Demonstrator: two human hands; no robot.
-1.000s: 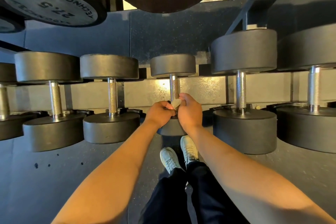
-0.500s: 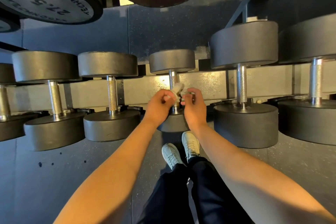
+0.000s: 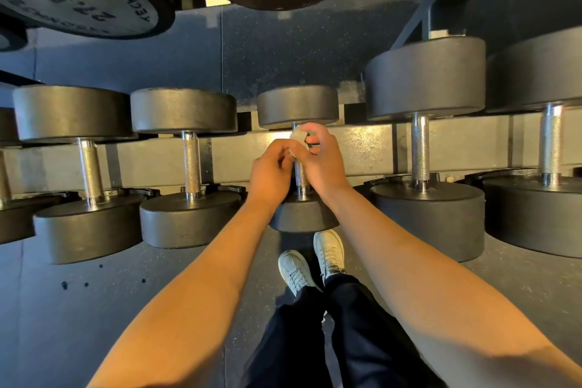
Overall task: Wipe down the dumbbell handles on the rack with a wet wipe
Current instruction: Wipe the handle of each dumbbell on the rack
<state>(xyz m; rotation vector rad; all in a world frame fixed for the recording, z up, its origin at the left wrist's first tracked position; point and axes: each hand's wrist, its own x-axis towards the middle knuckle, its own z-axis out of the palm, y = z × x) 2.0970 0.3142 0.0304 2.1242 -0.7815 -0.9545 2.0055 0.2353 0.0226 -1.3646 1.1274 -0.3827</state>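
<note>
Wiping the dumbbell handle
Your left hand and right hand pinch the wet wipe; likely limp and slippery, so hold its ends taut between fingertips.

Dumbbell heads matte black-grey; handles silver, fine knurled crosshatch; wet wipe at frame centre white; shoes at lower centre off-white; trousers dark navy; floor dark grey, pale speckles; end face at upper left grey, darker lettering.
</note>
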